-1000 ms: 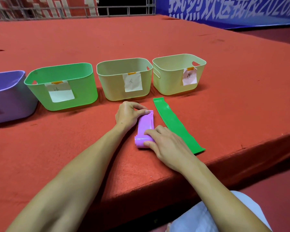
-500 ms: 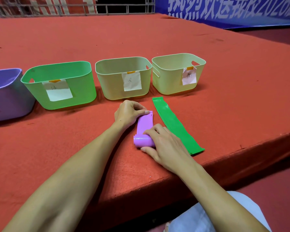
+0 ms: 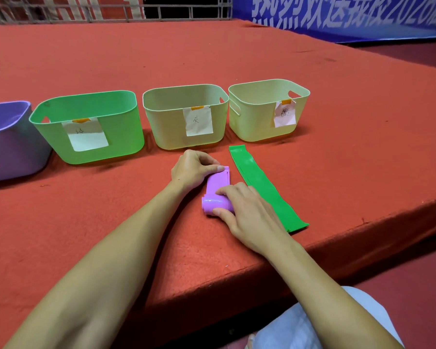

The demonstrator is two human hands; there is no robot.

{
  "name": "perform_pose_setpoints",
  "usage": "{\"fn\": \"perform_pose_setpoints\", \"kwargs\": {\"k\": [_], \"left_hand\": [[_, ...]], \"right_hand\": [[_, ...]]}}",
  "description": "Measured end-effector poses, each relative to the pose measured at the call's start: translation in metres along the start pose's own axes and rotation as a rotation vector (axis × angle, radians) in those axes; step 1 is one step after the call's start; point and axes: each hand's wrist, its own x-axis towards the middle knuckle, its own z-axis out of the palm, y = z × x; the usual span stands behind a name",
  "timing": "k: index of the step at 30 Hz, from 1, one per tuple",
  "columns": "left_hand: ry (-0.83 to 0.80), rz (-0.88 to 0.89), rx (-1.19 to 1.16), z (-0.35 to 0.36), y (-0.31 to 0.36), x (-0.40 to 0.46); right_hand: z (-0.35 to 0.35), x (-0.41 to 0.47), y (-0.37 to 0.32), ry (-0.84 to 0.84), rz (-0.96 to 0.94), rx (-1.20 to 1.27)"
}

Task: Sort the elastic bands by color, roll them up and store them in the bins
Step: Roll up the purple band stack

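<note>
Head view: glossy purple band, half-rolled cylinder on red felt.

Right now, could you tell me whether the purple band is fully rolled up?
Partly rolled: the purple band has a roll under the right hand, its flat end pinned by the left hand.

I see a purple band, glossy, rolled up at its near end and still flat at its far end. Just right of it a green band lies flat, running near to far. Beyond them stand four open bins in a row: purple bin, green bin, then two cream bins, each with a paper label.
</note>
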Motion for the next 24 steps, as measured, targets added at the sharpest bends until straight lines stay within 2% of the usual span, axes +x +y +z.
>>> {"fn": "perform_pose_setpoints", "kwargs": {"k": [7, 12, 15, 19, 24], "left_hand": [[-0.030, 0.073, 0.019, -0.004, 0.003, 0.000], [-0.066, 0.072, -0.133, -0.011, 0.003, -0.001], [-0.034, 0.079, -0.118, -0.021, 0.005, -0.008], [0.047, 0.218, -0.004, -0.042, 0.011, -0.032], [-0.101, 0.360, -0.049, -0.057, 0.019, -0.080]], "right_hand": [[0.006, 0.008, 0.003, 0.012, -0.013, -0.073], [0.005, 0.014, 0.007, 0.001, -0.017, -0.076], [0.003, 0.015, 0.006, 0.010, 0.014, -0.013], [0.004, 0.015, 0.008, 0.022, 0.001, -0.015], [0.006, 0.017, 0.006, 0.022, 0.034, -0.021]]}}
